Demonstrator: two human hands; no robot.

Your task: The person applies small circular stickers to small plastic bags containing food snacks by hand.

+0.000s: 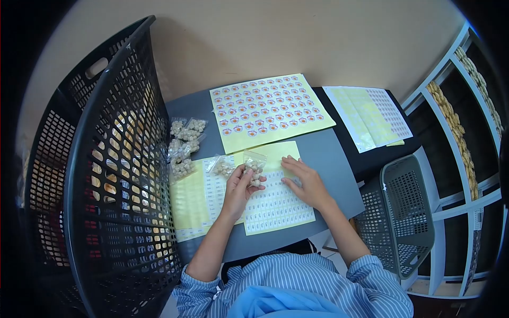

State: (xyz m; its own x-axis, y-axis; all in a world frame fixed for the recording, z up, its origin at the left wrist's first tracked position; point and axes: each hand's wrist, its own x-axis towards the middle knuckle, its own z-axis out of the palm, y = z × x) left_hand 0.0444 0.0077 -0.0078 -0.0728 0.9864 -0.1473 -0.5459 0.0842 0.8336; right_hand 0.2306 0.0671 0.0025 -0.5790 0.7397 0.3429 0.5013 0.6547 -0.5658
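My left hand [239, 192] is closed round a small clear plastic bag [255, 160] filled with pale, round, nut-like pieces. Beneath it lies a yellow-backed sheet of small white labels [279, 212]. My right hand [306, 183] rests over the upper right of this sheet, fingers spread, holding nothing visible. Another filled bag [220, 167] lies just left of my left hand, on a second label sheet [190, 193]. Several more filled bags [184, 139] are heaped at the table's left side.
A sheet of round orange-and-white stickers [271, 108] covers the back of the grey table [339, 175]. More sticker sheets [368, 116] lie on a black surface at right. A tall dark plastic basket [122, 175] stands close on the left; a grey-green basket [405, 212] and white shelving [450, 127] are at right.
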